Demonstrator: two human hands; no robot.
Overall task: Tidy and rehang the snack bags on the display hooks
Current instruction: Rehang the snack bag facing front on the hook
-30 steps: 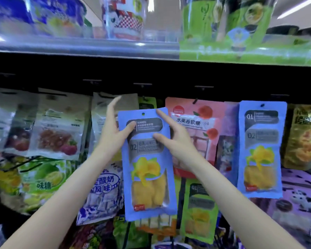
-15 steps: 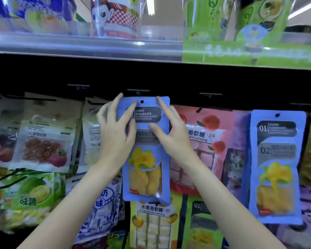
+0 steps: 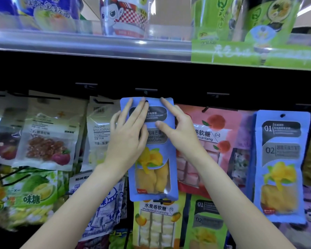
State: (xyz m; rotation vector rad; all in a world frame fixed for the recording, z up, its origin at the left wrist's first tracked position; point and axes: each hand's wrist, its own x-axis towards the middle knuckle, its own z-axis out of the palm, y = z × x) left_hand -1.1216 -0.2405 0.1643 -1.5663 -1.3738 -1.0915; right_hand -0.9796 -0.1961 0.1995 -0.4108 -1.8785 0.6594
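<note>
Blue mango bag held by two hands, left and right.

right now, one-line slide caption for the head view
Both hands press a blue dried-mango bag up toward its display hook.
</note>
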